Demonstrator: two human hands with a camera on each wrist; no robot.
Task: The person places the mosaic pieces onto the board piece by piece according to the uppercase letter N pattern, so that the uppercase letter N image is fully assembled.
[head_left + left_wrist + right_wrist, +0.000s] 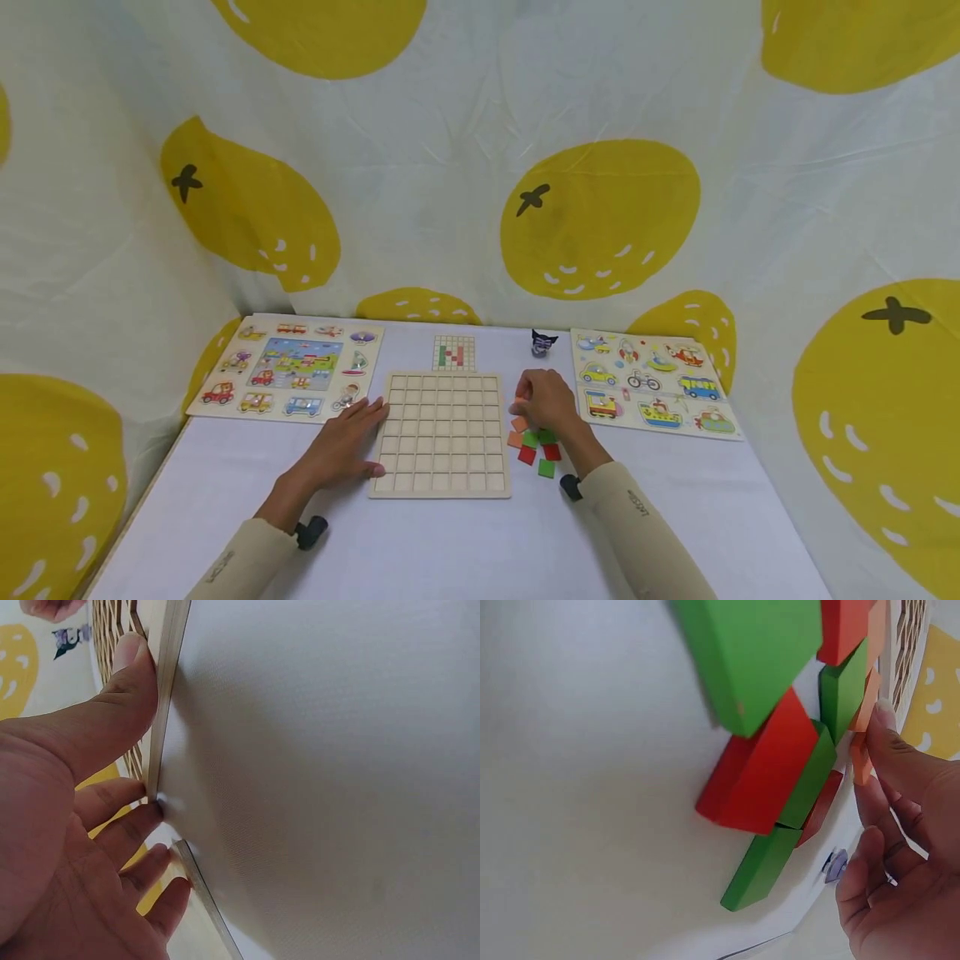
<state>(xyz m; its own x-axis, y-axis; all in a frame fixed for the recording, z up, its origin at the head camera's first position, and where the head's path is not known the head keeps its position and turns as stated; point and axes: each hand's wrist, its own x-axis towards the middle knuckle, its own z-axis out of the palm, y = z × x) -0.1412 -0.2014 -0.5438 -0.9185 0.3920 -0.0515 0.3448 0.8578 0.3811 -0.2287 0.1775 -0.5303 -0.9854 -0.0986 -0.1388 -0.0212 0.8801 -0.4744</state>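
Note:
A wooden grid board (442,492) with square recesses lies flat on the table. My left hand (341,442) rests at its left side, thumb (139,682) on the rim and fingers spread along the edge. To the right of the board, my right hand (549,400) pinches an orange square tile (861,759) between thumb and fingertips. Beneath and beside that hand lie loose tiles: a green tile (547,468), a red tile (527,456), an orange tile (515,439) and several others, some overlapping. The right palm hides part of the pile in the head view.
Behind the board lies a small pattern card (465,342) with a grid of green, red and orange squares. A dark little figurine (542,342) stands right of it. Picture puzzle boards lie at the left (258,404) and right (630,392). A lemon-print curtain (450,208) hangs behind.

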